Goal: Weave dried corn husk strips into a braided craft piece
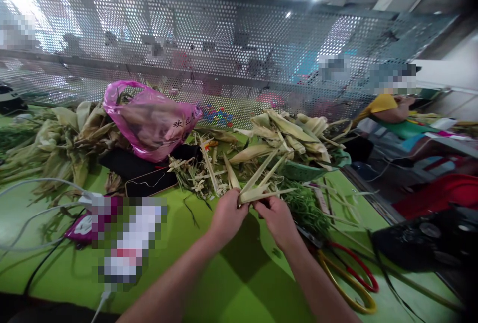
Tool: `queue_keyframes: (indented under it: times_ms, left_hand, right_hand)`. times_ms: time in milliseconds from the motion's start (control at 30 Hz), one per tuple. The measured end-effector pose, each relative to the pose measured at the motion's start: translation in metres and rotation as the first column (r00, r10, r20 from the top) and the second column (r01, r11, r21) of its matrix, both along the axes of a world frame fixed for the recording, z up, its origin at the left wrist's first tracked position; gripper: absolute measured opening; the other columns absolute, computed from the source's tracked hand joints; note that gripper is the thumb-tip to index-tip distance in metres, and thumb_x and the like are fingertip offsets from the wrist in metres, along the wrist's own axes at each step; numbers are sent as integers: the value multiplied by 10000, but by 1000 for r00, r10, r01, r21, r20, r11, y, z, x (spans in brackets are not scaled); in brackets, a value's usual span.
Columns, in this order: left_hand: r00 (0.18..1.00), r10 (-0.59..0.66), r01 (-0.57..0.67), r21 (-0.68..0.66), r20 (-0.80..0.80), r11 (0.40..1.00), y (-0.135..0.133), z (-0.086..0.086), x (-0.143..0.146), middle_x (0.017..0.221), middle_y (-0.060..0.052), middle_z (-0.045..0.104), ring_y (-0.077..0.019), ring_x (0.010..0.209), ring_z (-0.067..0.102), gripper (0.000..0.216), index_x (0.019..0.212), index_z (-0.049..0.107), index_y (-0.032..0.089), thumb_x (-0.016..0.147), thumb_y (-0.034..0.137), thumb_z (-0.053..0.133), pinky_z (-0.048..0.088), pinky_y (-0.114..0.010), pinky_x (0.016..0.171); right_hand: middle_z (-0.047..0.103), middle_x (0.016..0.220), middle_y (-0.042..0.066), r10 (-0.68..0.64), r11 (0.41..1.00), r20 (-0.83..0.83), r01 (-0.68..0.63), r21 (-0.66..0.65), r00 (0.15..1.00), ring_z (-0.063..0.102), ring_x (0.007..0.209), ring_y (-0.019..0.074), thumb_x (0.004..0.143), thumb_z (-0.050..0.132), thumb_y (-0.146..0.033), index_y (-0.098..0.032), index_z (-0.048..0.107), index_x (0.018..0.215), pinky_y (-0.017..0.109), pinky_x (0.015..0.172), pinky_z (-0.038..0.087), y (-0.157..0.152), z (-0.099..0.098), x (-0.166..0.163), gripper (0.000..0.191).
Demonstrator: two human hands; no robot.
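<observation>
Folded strips of pale dried corn husk (257, 193) are pinched between my two hands, above the green table. My left hand (227, 213) grips their left end, thumb and fingers closed. On the other side, my right hand (276, 217) has its fingertips closed on the lower edge of the strips. Several strip ends stick up and out to the right. Just beyond my hands lie husk scraps (201, 176). A heap of larger husks (291, 136) fills a green basket (304, 169) at the back right.
A pink plastic bag (149, 119) and a phone (151, 183) lie back left, near a husk pile (74, 134). Cables run along the left. Green shreds (306, 208) and red and yellow loop handles (347, 278) lie right. A perforated metal screen (224, 49) stands behind; another person (388, 109) sits right.
</observation>
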State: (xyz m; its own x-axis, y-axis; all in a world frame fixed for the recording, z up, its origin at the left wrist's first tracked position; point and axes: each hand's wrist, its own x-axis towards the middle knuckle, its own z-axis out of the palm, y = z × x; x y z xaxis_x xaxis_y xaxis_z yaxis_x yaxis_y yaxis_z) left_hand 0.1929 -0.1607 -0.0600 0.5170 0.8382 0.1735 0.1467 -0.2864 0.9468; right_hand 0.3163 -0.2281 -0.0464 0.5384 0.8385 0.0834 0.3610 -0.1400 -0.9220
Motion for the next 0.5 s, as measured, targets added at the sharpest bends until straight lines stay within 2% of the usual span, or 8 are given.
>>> queue_keyframes:
  times_ms: [133, 400, 500]
  left_hand:
    - [1000, -26, 26, 46, -12, 999, -3, 1, -2, 788, -40, 597, -165, 706, 506, 43, 791, 540, 194, 790, 151, 534, 335, -256, 630]
    - [1000, -27, 29, 131, -14, 991, -2, -3, -2, 826, -45, 591, -178, 758, 508, 108, 819, 526, 200, 797, 97, 501, 345, -279, 688]
    - [1000, -29, 28, 142, 5, 990, -4, -2, -1, 848, -47, 592, -178, 787, 517, 117, 844, 538, 196, 801, 95, 496, 357, -281, 711]
  right_hand:
    - [544, 554, -21, -18, 1000, -7, 18, -21, 1000, 441, 500, 140, 687, 576, -332, -175, 630, 712, 273, 496, 361, 1, -2, 0, 168]
    - [587, 588, 10, -67, 997, 148, 70, -15, 987, 479, 537, 161, 700, 569, -341, -168, 627, 707, 276, 520, 364, 1, -1, -4, 183]
    - [608, 606, 17, -74, 997, 140, 77, -14, 987, 499, 536, 166, 706, 567, -349, -161, 635, 743, 280, 530, 382, 2, -2, -2, 203]
